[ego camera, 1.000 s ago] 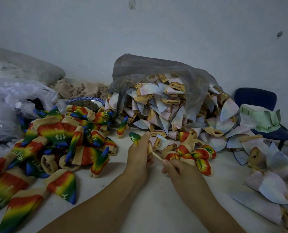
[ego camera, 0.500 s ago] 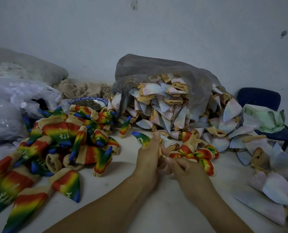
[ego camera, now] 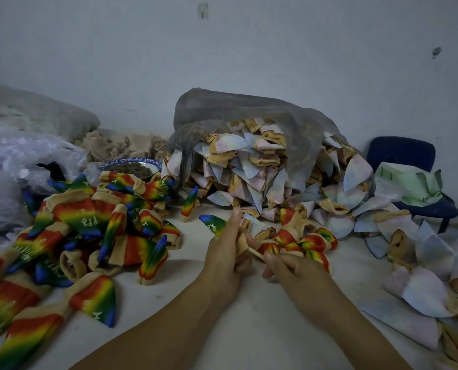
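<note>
My left hand (ego camera: 223,251) grips a rainbow-printed fabric cone (ego camera: 213,225) whose blue tip points up and left, thumb raised along it. My right hand (ego camera: 293,271) pinches a thin pale stick (ego camera: 255,251) that runs from its fingertips up into the open end of that cone. Both hands hover over the white table (ego camera: 249,329) near its middle. A pile of turned rainbow pieces (ego camera: 89,231) lies to the left. Several more rainbow pieces (ego camera: 308,243) lie just behind my right hand.
A grey plastic bag (ego camera: 249,116) spills pale inside-out pieces (ego camera: 262,177) across the back and right of the table. A blue-rimmed bowl (ego camera: 131,166) stands behind the rainbow pile. Clear plastic bags (ego camera: 22,161) lie far left. A blue chair (ego camera: 404,156) holds green cloth at right.
My hands came close together half a second ago and have drawn slightly apart again, showing more of the stick. The cone's tip stays pointing up-left.
</note>
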The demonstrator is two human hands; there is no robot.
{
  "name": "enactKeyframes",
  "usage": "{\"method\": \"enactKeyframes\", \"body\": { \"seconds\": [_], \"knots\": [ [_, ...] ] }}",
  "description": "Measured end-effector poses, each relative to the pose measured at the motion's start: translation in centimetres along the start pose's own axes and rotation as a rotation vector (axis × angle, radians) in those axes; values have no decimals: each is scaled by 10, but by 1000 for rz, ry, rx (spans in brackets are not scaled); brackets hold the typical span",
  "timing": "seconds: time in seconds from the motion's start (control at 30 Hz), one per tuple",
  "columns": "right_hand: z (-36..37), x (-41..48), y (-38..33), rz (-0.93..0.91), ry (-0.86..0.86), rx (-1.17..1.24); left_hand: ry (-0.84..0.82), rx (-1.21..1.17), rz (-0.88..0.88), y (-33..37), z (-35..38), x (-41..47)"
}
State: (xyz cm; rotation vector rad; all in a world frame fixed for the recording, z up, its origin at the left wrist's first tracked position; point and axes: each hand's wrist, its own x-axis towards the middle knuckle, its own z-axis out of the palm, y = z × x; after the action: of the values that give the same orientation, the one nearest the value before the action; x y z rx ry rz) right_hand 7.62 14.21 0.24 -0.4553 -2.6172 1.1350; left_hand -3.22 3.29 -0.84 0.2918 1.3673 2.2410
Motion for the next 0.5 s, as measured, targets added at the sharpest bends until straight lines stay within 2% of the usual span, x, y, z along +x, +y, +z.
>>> {"method": "enactKeyframes", "body": {
  "seconds": [0.23,0.4,0.5],
  "knots": [
    [-6,2,6,20,-91,-83,43,-33,22,3,2,-1],
    [-5,1,5,37,-87,-68,186,-92,49,6,-3,2],
    [-2,1,4,35,-79,-75,251,-10,81,7,-6,4]
  ]
}}
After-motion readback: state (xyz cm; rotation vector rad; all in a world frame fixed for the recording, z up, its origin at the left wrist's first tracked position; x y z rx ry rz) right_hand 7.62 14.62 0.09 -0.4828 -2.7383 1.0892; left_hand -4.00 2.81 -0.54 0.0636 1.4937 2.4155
